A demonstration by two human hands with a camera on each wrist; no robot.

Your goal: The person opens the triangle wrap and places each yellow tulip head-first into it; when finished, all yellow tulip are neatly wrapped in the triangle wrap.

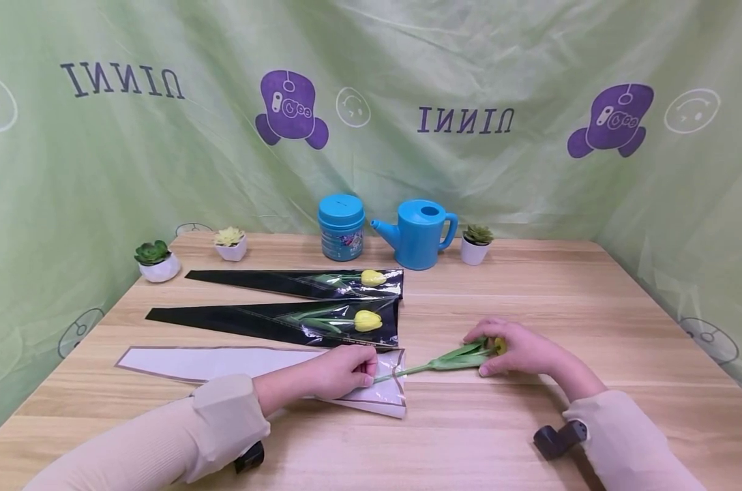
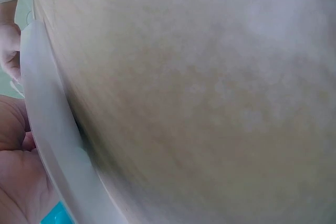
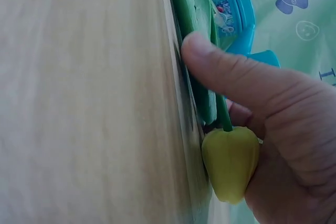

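A white flower sleeve with a brown border (image 1: 205, 361) lies nearest on the table, its wide mouth facing right. My left hand (image 1: 340, 372) lies over it with curled fingers, pinching at the sleeve; the exact grip is hidden. A yellow tulip with green leaves (image 1: 459, 358) lies to the right, its stem running into the sleeve mouth toward my left fingertips. My right hand (image 1: 518, 348) grips this tulip near its bloom. In the right wrist view, the thumb (image 3: 202, 51) lies over a leaf and the yellow bloom (image 3: 231, 163) sits by the palm.
Two black sleeves, a nearer one (image 1: 217, 320) and a farther one (image 1: 242, 279), each contain a yellow tulip. Behind them stand a blue canister (image 1: 342, 228), a blue watering can (image 1: 419, 235) and potted succulents (image 1: 475, 245). Green printed cloth (image 1: 371, 164) surrounds the table.
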